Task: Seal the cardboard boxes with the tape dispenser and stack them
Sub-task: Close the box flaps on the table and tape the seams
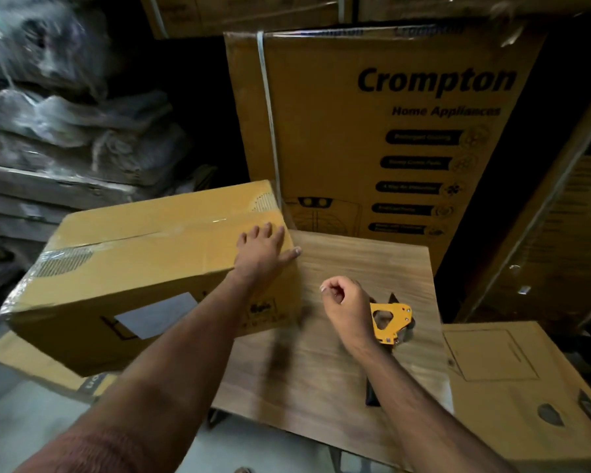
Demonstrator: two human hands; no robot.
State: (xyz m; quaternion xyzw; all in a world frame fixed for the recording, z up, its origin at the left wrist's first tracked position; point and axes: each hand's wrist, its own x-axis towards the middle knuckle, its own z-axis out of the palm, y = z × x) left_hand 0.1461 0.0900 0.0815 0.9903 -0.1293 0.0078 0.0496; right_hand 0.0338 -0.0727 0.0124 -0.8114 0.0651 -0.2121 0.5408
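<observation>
A taped cardboard box [144,268] sits tilted at the left edge of a wooden table [338,363], hanging partly off it. My left hand [263,249] lies flat on the box's near right top corner, fingers straight. My right hand [347,303] hovers over the table with its fingers loosely curled and holds nothing. Just right of that hand a yellow tape dispenser [391,322] lies on the table, its dark handle [372,394] partly hidden under my forearm.
A tall printed cardboard carton [372,131] stands behind the table. Another brown box [512,387] sits at the right, level with the tabletop. Plastic-wrapped stacked goods [58,131] fill the left. A flat cardboard piece [41,367] lies under the taped box.
</observation>
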